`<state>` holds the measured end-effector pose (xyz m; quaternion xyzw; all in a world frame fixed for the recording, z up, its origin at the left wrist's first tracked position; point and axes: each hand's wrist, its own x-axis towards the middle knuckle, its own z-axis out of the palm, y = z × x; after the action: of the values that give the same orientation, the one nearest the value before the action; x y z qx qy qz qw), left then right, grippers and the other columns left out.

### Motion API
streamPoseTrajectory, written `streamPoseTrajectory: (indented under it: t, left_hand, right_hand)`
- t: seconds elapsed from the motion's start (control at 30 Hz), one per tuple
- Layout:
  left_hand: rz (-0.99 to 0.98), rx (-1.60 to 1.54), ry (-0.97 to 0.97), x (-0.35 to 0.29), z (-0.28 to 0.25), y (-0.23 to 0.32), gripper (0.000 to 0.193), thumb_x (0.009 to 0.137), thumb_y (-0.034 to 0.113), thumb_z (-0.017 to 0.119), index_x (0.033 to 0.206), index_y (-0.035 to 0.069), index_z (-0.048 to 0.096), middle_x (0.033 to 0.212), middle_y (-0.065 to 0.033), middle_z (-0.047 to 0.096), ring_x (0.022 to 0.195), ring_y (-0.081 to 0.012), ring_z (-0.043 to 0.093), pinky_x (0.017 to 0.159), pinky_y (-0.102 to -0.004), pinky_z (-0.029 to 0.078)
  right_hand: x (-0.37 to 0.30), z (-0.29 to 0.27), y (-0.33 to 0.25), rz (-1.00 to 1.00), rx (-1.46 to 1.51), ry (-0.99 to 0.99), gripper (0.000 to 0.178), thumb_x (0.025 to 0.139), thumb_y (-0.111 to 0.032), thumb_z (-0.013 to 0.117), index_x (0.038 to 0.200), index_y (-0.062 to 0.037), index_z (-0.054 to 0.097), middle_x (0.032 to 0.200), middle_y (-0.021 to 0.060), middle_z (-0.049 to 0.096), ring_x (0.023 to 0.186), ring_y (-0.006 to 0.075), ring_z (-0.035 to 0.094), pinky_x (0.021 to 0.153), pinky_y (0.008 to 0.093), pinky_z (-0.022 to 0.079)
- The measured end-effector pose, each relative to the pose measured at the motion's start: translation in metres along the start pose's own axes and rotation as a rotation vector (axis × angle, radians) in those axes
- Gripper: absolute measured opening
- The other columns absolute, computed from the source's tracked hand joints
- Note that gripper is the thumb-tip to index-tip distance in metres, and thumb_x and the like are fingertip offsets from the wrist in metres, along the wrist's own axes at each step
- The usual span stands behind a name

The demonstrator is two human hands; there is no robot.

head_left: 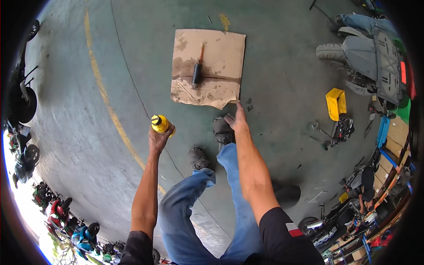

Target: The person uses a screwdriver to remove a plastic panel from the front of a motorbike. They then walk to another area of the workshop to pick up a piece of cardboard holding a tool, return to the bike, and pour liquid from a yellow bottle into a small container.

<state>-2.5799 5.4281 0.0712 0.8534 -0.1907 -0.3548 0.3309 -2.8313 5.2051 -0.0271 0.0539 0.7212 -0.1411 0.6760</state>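
Observation:
My left hand (158,142) is wrapped around a yellow bottle (162,124) with a black cap, held above the floor left of my feet. A stained brown cardboard sheet (221,53) lies flat in front of me. On it rests a dark cylinder (196,76) with a thin orange-brown rod sticking out at its far end; its exact kind is unclear. My right hand (238,118) reaches to the sheet's torn near right corner. Its fingertips are at the edge, the thumb stands apart, and no grip on the cardboard shows.
My shoes (222,130) stand near the sheet. To the right are a yellow open-sided bin (335,104), dark metal parts (342,130) and a partly stripped grey vehicle (364,53). Motorcycles (57,212) line the left side. Another person (366,185) is at the lower right.

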Motion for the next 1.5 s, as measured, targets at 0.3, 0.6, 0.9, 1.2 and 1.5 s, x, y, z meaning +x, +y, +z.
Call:
streamPoseTrajectory:
  t: [0.3,0.6,0.9,1.2,1.5]
  left_hand:
    - [0.0,-0.228,-0.175,0.039,0.084,0.036,0.052,0.081,0.022,0.083,0.122,0.0,0.058,0.104,-0.0067,0.066,0.095,-0.0165,0.064,0.089,-0.0329,0.052]
    - [-0.051,-0.216,-0.075,0.02,0.039,0.012,0.054,0.079,0.024,0.085,0.121,0.002,0.058,0.109,-0.0076,0.066,0.097,-0.0178,0.065,0.088,-0.0333,0.054]
    - [-0.023,-0.253,-0.036,0.016,0.051,0.003,0.05,0.079,0.024,0.085,0.116,0.001,0.061,0.102,-0.0074,0.068,0.09,-0.0168,0.066,0.084,-0.0317,0.055]
    - [-0.067,-0.245,-0.003,-0.039,0.0,0.042,0.05,0.079,0.019,0.085,0.118,0.0,0.061,0.104,-0.0073,0.068,0.091,-0.0155,0.065,0.084,-0.0298,0.053]
    - [0.043,-0.117,0.079,-0.167,-0.139,0.198,0.05,0.079,0.012,0.084,0.121,0.0,0.058,0.109,-0.008,0.064,0.098,-0.0163,0.062,0.087,-0.0314,0.052]
  right_hand:
    - [0.09,0.053,0.067,-0.175,0.387,-0.089,0.089,0.079,-0.052,0.079,0.147,-0.0127,0.038,0.147,0.0123,0.042,0.138,0.0303,0.035,0.113,0.0511,0.028]
    - [0.074,0.035,0.034,-0.416,0.55,-0.185,0.061,0.097,-0.046,0.057,0.148,-0.0165,0.039,0.148,0.005,0.046,0.137,0.0249,0.042,0.114,0.0478,0.033]
    - [0.105,-0.021,-0.002,-0.512,0.427,-0.397,0.06,0.095,-0.033,0.066,0.144,-0.0095,0.041,0.142,0.0072,0.05,0.132,0.0273,0.047,0.113,0.0487,0.038]
    - [0.02,-0.029,-0.037,-0.457,0.327,-0.471,0.057,0.095,-0.031,0.066,0.143,-0.0099,0.043,0.142,0.0072,0.051,0.131,0.0269,0.048,0.111,0.0482,0.041]
    - [-0.22,-0.054,-0.066,-0.466,0.327,-0.453,0.06,0.098,-0.029,0.061,0.148,-0.0071,0.036,0.144,0.0111,0.049,0.131,0.0288,0.05,0.109,0.0474,0.043]
